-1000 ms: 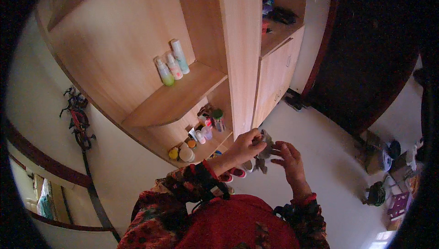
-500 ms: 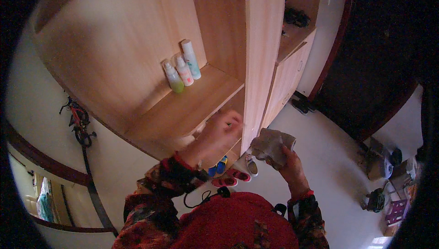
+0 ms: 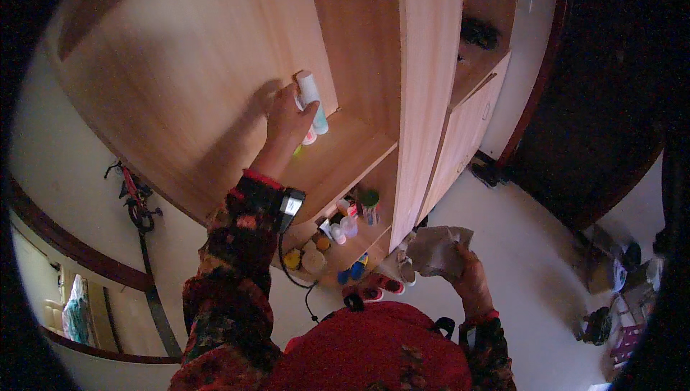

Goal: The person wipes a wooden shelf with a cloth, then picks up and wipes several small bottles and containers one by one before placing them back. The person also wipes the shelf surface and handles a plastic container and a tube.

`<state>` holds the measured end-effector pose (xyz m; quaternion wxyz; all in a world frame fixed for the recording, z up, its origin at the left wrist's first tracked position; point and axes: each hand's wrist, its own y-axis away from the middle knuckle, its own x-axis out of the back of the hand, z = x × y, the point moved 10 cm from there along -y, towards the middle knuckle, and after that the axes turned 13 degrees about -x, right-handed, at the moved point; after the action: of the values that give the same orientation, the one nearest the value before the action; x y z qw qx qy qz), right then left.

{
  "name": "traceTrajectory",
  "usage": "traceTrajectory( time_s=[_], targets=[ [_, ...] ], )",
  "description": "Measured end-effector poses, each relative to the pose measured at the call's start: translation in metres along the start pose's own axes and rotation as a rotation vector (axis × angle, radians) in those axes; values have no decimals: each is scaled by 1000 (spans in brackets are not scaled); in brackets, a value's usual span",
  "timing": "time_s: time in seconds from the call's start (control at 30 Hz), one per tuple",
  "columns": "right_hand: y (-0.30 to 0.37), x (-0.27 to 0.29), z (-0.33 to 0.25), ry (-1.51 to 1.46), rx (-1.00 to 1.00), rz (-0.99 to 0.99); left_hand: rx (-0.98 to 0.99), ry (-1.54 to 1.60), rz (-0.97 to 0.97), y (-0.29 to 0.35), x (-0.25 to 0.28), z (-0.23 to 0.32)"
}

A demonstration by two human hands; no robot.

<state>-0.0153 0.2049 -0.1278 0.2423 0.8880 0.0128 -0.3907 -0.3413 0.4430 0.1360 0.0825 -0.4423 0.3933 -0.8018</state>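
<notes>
And here's the left hand (image 3: 289, 123), sitting right among the bottles on the wooden shelf (image 3: 346, 148)! Its thumb is lying along the tall white-and-teal bottle (image 3: 320, 121), which is standing toward the shelf's back corner. Just beside it, at the shelf's back, a pink-and-white bottle (image 3: 310, 136) is peeking out from under the palm, and a green bottle (image 3: 297, 151) is showing only a sliver of its base. The fingers are bending, but the bottles and the hand itself are hiding the tips: I cannot tell whether they are grasping one or merely touching.

Over to the right of the shelf, and lower, the right hand (image 3: 472, 283) is grasping a grey-brown cloth (image 3: 437, 249) by its near edge, fingers closing on it while the rest is spreading out toward the shelf side. No doubt about that grip!

Directly below the shelf, a green-lidded jar (image 3: 370, 208) is standing toward the right, a pale round container (image 3: 313, 261) is sitting farther left, and a yellow item (image 3: 292, 259) is resting at its side. Lower again beneath the shelf, blue-and-yellow shoes (image 3: 353, 269) are lying near a red pair (image 3: 382, 287). Right of the shelf, a drawer cabinet (image 3: 463, 143) is standing, and far to the shelf's left a small red bicycle (image 3: 134, 200) is showing near the wall.
</notes>
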Motion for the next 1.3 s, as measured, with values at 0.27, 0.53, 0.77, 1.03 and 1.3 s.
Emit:
traceTrajectory(
  time_s=[0.27, 0.53, 0.77, 1.03, 1.3],
  targets=[
    [24, 58, -33, 341, 127, 123, 73, -285, 31, -48, -9, 14],
    [52, 71, -41, 146, 181, 159, -60, -409, 38, -53, -48, 23],
    [43, 17, -49, 171, 113, -20, 68, -512, -173, -27, -74, -5],
    [66, -12, -76, 437, 196, 8, 34, -64, 1, -23, -107, 0],
    [77, -57, -102, 391, 293, -66, 102, 597, 99, 15, -40, 107]
  ],
)
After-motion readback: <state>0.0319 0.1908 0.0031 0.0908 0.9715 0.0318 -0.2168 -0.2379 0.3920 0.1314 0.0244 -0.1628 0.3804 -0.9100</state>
